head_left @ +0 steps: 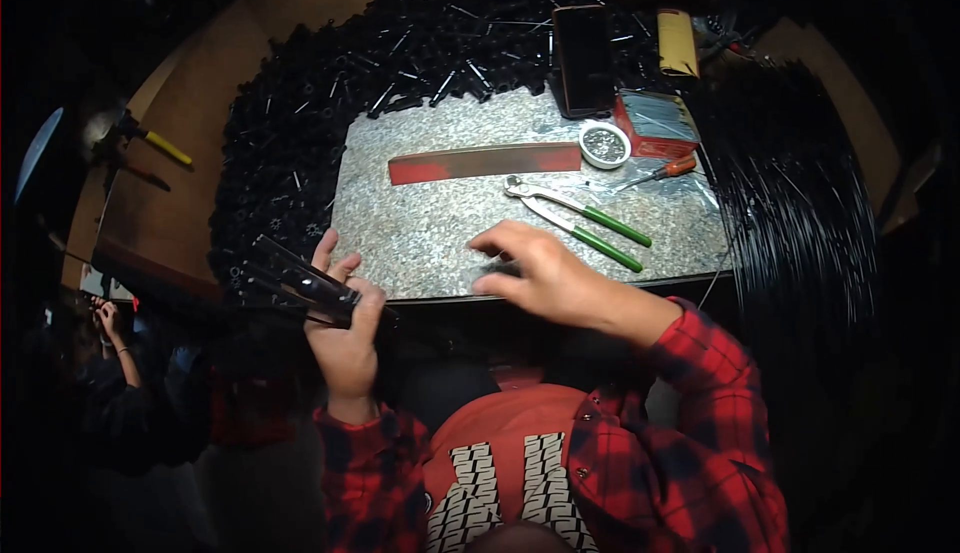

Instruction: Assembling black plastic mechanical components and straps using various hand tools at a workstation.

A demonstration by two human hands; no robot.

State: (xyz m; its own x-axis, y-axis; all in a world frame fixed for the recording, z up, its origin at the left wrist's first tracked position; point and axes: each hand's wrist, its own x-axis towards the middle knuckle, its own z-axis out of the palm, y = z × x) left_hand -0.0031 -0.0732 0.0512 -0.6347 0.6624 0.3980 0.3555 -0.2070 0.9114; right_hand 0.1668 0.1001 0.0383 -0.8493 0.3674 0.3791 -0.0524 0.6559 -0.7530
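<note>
Several black, glossy tube-like pieces lie in my left hand, which is closed around them at the board's front left edge. Over the front middle of the speckled grey board hovers my right hand. Its thumb and forefinger are bent but apart, and I see nothing between them. Just beyond it rest end-cutting pincers with green handles, jaws pointing left. Farther back lies a long red and brown strip. Next to its right end stands a white cup of small metal bits.
A large heap of black tubes curves round the board's left and back. Behind the cup are a dark phone, a red box of thin pins, a screwdriver and a yellow block. Long black rods hang over the right edge.
</note>
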